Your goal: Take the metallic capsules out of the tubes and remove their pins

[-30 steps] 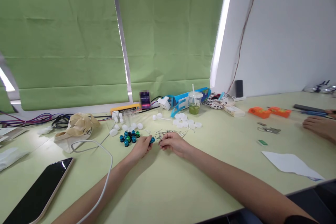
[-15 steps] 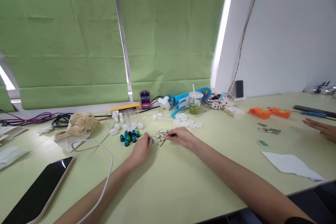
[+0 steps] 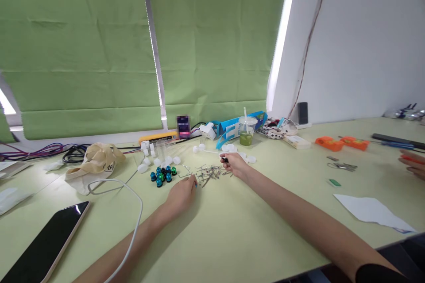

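My left hand rests on the table at the left edge of a pile of thin metal screws or pins. Its fingers are closed, and only a bit of something small and blue shows at the fingertips. My right hand hovers just right of the pile, pinching a small black piece between thumb and finger. Left of the pile stands a cluster of small domed pieces in shiny blue, green and black. Which exact kind they are is too small to tell.
White round caps lie behind the pile near a cup of green drink. A white cable loops over my left forearm. A phone lies front left. At right are orange pieces and another person's hand.
My right hand has moved right and slightly up, off the pile, uncovering more of the metal pieces. My left hand has shifted slightly right and toward me. The other person's hand has changed position.
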A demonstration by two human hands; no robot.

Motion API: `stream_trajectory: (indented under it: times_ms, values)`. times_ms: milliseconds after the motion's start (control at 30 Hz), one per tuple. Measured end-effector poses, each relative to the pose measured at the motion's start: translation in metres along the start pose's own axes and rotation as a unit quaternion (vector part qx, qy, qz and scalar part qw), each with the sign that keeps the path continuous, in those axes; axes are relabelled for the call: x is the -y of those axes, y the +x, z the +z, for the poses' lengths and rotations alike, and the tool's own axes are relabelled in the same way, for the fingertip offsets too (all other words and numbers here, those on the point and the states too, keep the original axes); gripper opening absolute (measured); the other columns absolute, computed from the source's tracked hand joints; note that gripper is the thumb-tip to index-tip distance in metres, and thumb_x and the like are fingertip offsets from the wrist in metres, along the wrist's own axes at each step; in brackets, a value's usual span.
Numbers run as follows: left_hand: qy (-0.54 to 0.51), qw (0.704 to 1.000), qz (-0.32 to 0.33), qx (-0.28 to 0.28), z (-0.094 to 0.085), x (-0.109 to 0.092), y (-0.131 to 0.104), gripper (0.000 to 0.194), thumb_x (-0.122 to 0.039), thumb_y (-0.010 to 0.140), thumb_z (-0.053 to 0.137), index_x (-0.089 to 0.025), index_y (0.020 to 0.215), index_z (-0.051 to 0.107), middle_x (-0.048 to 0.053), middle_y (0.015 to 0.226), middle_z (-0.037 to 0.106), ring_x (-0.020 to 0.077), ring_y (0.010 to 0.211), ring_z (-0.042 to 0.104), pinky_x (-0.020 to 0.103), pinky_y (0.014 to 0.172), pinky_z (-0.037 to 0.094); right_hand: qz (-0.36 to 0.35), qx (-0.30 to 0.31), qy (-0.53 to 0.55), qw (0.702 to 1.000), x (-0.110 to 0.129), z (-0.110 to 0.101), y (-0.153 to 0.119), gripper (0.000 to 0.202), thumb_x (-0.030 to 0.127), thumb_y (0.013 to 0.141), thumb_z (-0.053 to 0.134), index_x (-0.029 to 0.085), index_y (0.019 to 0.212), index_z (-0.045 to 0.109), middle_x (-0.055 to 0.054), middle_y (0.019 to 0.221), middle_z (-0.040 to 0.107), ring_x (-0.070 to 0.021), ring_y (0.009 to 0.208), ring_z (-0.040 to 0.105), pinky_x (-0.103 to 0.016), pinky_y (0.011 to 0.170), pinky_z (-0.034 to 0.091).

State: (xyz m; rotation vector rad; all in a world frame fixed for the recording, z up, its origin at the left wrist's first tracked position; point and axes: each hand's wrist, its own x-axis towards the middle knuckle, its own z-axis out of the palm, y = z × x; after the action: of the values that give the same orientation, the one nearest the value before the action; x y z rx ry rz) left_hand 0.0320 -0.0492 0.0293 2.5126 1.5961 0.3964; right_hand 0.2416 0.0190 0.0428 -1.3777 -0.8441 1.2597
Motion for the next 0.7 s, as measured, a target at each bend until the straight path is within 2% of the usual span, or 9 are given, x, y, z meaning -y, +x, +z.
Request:
stream_trajectory:
  times_ms: [167,300,433,567,700]
  values:
    - [0.035,0.999,0.019,0.017,-0.006,-0.009,-0.003,0.022,-0.013,0.083,0.029,-0.016,0.085,0.051,0.009,0.084,0.062,0.019,0.071,0.057,0.027,0.059,0.035,-0.023,-0.019,-0.068,0.997,0.005,0.005,0.017,0.007,0.013,0.082,0.042,0.013,0.082,0.05,0.003,0.052,0.048,-0.002,0.031,0.03,-0.014,0.031,0.015]
    - [0.058,0.998,0.03,0.004,-0.005,0.003,-0.003,0.024,-0.015,0.085,0.027,-0.016,0.088,0.05,0.01,0.088,0.061,0.0196,0.076,0.057,0.028,0.062,0.037,-0.03,-0.002,-0.124,0.992,0.01,0.014,0.028,0.005,0.009,0.077,0.049,0.011,0.074,0.052,0.003,0.047,0.046,-0.0023,0.032,0.03,-0.014,0.031,0.019]
    - [0.076,0.997,0.011,0.005,-0.006,0.017,-0.005,0.026,-0.015,0.087,0.024,-0.016,0.091,0.05,0.01,0.088,0.059,0.0199,0.077,0.057,0.029,0.064,0.037,-0.049,0.018,-0.173,0.984,0.011,0.022,0.035,0.013,0.0,0.069,0.055,0.011,0.062,0.051,0.005,0.042,0.042,-0.0028,0.033,0.032,-0.014,0.033,0.028]
    - [0.082,0.996,0.025,-0.008,-0.006,0.022,-0.006,0.027,-0.016,0.088,0.023,-0.016,0.09,0.05,0.01,0.089,0.057,0.0198,0.079,0.056,0.029,0.068,0.038,-0.09,0.015,-0.212,0.973,0.008,0.027,0.041,0.016,-0.002,0.07,0.054,0.012,0.065,0.048,0.003,0.047,0.05,-0.0042,0.038,0.044,-0.015,0.038,0.038]
    - [0.099,0.995,0.02,-0.009,-0.002,0.026,-0.007,0.027,-0.018,0.089,0.022,-0.016,0.09,0.05,0.01,0.09,0.055,0.0204,0.081,0.054,0.03,0.07,0.039,-0.14,0.011,-0.262,0.955,0.001,0.029,0.048,0.016,0.001,0.073,0.054,0.015,0.073,0.046,0.003,0.055,0.057,-0.0045,0.038,0.047,-0.015,0.038,0.037]
